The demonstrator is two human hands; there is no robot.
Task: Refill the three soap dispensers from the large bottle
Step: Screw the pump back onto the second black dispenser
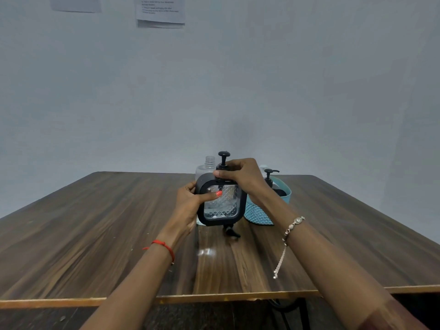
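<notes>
A square soap dispenser (222, 206) with a black frame and clear patterned front is held just above the table. My left hand (190, 201) grips its left side, thumb across the front. My right hand (240, 176) pinches the black pump collar (223, 163) at its top. Behind it stands the large clear bottle (206, 166), uncapped, mostly hidden. A second dispenser with a black pump (270, 177) sits in a light blue basket (258, 214) to the right. A small black part (231, 232) lies on the table under the held dispenser.
The wooden table (119, 234) reaches back to a plain grey wall with papers (160, 10) stuck high up. Its front edge runs along the bottom of the view, with a black cable (281, 303) below it.
</notes>
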